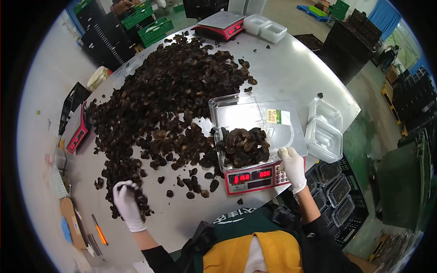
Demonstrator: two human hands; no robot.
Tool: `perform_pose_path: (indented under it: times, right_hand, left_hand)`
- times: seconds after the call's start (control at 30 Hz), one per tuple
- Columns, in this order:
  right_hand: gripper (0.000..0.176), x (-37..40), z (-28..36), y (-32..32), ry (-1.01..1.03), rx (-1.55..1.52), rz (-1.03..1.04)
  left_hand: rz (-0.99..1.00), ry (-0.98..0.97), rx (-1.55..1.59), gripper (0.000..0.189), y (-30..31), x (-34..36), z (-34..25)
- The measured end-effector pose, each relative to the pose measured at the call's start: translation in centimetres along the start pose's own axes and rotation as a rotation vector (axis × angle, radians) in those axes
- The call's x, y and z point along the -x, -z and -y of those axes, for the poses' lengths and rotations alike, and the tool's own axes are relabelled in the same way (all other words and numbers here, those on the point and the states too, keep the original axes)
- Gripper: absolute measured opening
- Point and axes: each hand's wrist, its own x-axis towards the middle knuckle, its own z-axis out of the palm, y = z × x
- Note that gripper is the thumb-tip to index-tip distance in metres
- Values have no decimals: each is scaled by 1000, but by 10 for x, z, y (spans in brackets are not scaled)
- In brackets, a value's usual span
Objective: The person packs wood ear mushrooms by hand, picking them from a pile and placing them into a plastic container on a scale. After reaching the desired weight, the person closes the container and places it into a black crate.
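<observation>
- Head view: left hand (128, 205) fingers pinch mushrooms (173, 91) off the desk (291, 68).
- Right hand (293, 168) fingers, flat and empty, touch the clamshell box (241, 146) on the scale (255, 178).
- Likely weighing; the next move calls for small top-ups.

steel table (291, 68) under mushrooms (173, 91), scale (255, 178)

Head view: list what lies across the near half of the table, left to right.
red scale at the left edge → left hand, gloved, on loose dark pieces → red scale bearing the filled tray → right hand, gloved → empty clear containers
</observation>
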Motion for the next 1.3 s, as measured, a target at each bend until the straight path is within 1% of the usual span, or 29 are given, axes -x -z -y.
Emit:
perform_pose_path:
  times: [0.03,0.07,0.1,0.17,0.2,0.23,0.27,0.3,0.33,0.37,0.43,0.47,0.5,0.53,0.57,0.63,0.67,0.7,0.77,0.8,0.83,0.9,0.97,1.03,1.1,1.17,1.23,1.3]
  right_hand:
    - [28,0,2,-1,1,2,9]
    - [28,0,5,-2,-7,10,2]
    - [28,0,9,-4,-13,16,-2]
    - [27,-1,6,-6,60,99,14]
    - [27,-3,2,-8,44,106,33]
    - [27,-3,0,-11,28,116,48]
    - [27,2,7,-13,4,101,55]
    - [27,2,7,-15,10,104,66]
    - [25,3,7,-15,-13,101,73]
    - [24,4,6,-15,-39,98,77]
    - [25,6,5,-16,-18,88,69]
    - [25,8,7,-15,-10,72,66]
    - [26,10,7,-13,-2,58,63]
    - [26,10,6,-11,-4,62,55]
    - [26,10,5,-8,-33,69,53]
    - [27,11,5,-4,-64,74,40]
    - [27,12,6,-3,-57,46,28]
    - [27,13,6,-2,-51,18,17]
    - [28,14,3,3,-43,31,-9]
    - [27,14,2,5,-30,44,-18]
    - [27,15,1,8,-17,57,-24]
    - [27,17,3,11,-34,62,-36]
    - [26,18,5,12,-41,35,-33]
    - [26,16,1,12,-26,46,-32]
    - [26,14,3,8,-31,19,2]
    - [28,12,2,1,-13,-8,-4]
    - [28,13,12,-4,-38,-27,28]
    - [26,15,21,-7,-2,32,35]
  left_hand:
    - [-109,17,-251,21,49,-8,9]
    - [-112,-90,-684,30,97,-13,26]
    - [-113,-197,-1120,40,100,-12,20]
    - [-139,-215,-1861,53,103,1,18]
    - [-14,-271,-1533,50,97,-4,20]
    - [-26,-258,-1273,43,80,-3,33]
    - [-22,-122,-1057,37,55,-4,42]
    - [83,-134,-1037,35,31,-6,52]
    - [208,-216,-1155,33,6,-4,58]
    - [299,-260,-1149,33,-16,-7,72]
    - [418,-284,-1009,31,-62,-9,95]
    - [458,-414,-1081,30,-82,-15,111]
    - [494,-503,-1051,29,-101,-20,124]
    - [520,-547,-1047,30,-123,-22,128]
    - [533,-638,-1079,32,-138,-27,139]
    - [562,-743,-1187,34,-161,-33,153]
    - [613,-746,-1233,26,-162,-37,167]
    - [620,-750,-1227,26,-160,-43,178]
    - [681,-555,-1131,16,-156,-55,192]
    - [618,-502,-1020,11,-157,-55,186]
    - [608,-428,-914,12,-156,-58,178]
    - [498,-313,-796,12,-156,-59,162]
    - [431,-333,-724,14,-172,-49,124]
    - [422,-422,-638,13,-200,-28,86]
    - [522,-520,-580,15,-232,1,55]
    - [689,-772,-597,14,-257,21,52]
    - [865,-855,-737,17,-278,34,59]
    - [1013,-800,-972,20,-285,39,63]
